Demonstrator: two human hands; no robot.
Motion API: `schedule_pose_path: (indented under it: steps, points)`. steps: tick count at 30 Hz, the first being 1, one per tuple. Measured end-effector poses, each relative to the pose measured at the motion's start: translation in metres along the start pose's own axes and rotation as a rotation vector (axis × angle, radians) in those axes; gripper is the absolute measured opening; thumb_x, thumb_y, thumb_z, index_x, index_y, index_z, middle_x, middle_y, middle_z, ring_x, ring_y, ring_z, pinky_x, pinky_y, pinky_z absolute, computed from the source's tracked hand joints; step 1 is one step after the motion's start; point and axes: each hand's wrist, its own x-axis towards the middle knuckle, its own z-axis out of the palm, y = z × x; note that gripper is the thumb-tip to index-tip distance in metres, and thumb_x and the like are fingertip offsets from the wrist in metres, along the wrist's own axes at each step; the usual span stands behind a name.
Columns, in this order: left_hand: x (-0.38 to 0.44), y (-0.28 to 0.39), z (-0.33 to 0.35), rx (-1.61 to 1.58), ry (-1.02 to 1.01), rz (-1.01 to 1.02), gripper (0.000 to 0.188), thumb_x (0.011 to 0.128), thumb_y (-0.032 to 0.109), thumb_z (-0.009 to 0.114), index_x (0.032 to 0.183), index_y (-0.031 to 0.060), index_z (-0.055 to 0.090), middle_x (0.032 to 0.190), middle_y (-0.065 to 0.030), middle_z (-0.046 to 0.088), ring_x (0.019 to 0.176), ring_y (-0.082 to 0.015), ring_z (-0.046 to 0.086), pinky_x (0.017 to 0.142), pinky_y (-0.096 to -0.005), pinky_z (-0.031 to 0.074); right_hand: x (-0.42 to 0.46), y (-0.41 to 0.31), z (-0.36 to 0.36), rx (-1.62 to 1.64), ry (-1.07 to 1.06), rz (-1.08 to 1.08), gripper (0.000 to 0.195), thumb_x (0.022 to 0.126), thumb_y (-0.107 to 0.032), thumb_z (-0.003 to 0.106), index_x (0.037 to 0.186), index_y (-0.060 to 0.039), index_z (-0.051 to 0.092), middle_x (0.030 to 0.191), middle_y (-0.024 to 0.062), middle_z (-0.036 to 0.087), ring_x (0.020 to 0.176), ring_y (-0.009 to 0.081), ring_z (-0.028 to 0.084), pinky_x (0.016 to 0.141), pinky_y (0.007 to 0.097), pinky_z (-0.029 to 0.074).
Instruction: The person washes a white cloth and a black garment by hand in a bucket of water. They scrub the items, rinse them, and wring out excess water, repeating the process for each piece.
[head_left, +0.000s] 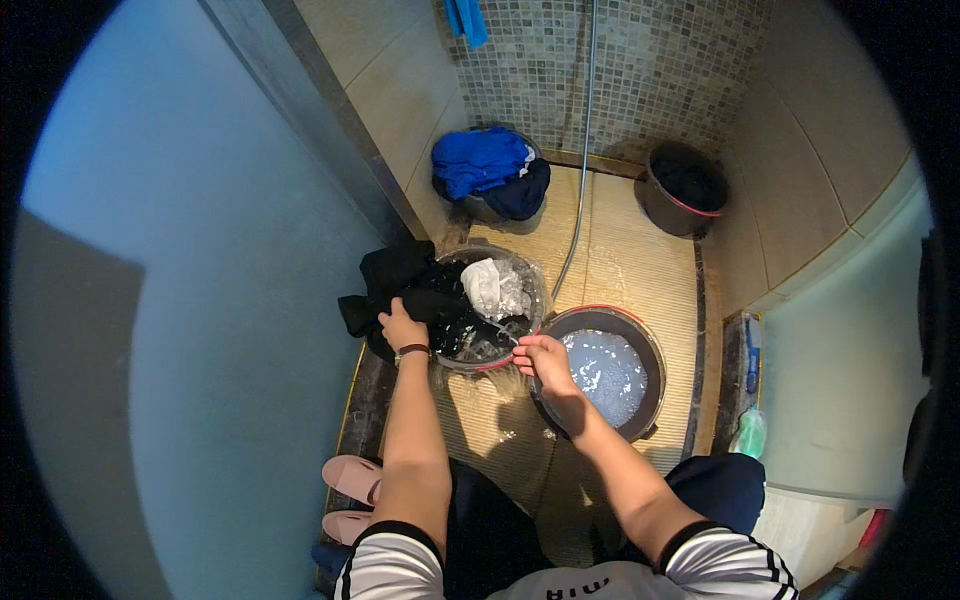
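A round dark basin (448, 365) stands before me, holding water, soaked black clothing (454, 334) and a bunched white cloth (484, 289). My left hand (405, 328) grips a black garment (397, 270) that hangs over the basin's left rim. At the right rim, my right hand (544, 361) has its fingertips pinched at the end of a thin pale strand (504, 331); what the strand is cannot be made out. Under my right wrist is a dark bucket (654, 352) with a red handle along its rim. Cloudy, foamy water (604, 375) fills much of it.
Blue and dark clothes (480, 161) heap over a container at the back left. Another dark bucket (675, 206) with black cloth stands back right. A metal shower hose (585, 150) hangs down between. A frosted panel (225, 337) and pink slippers (351, 480) are on the left.
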Motion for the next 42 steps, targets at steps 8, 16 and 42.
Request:
schedule_pose_path:
  steps: [8,16,42]
  points:
    - [0.016,0.003,-0.050,-0.267,0.326,0.122,0.037,0.064,-0.004,0.049,0.101,0.0021,0.052,0.094,-0.0222,0.053,0.085,-0.0379,0.052,0.076,-0.0399,0.042,-0.015,-0.007,-0.003,0.094,-0.032,-0.020,0.018,0.080,-0.003,0.042,0.095,0.0002,0.051,0.082,0.0088,0.058,0.067,0.0136,0.055,0.060,0.0238,0.046]
    - [0.004,0.050,-0.131,-0.729,0.610,0.228,0.032,0.064,-0.006,0.052,0.096,-0.0045,0.051,0.090,-0.0129,0.058,0.080,-0.0223,0.054,0.076,-0.0303,0.042,-0.028,-0.013,0.012,0.360,-0.309,0.087,0.024,0.084,-0.016,0.046,0.101,0.0006,0.048,0.093,0.0177,0.055,0.083,0.0243,0.057,0.073,0.0328,0.047]
    - [-0.162,0.132,0.025,-0.469,-1.179,0.170,0.072,0.065,0.012,0.066,0.118,-0.0081,0.022,0.113,-0.0236,0.041,0.103,-0.0338,0.044,0.087,-0.0365,0.038,-0.060,-0.001,-0.148,-0.117,0.305,-0.321,0.039,0.067,-0.004,0.056,0.106,-0.0016,0.054,0.098,0.0064,0.056,0.092,0.0144,0.049,0.082,0.0248,0.038]
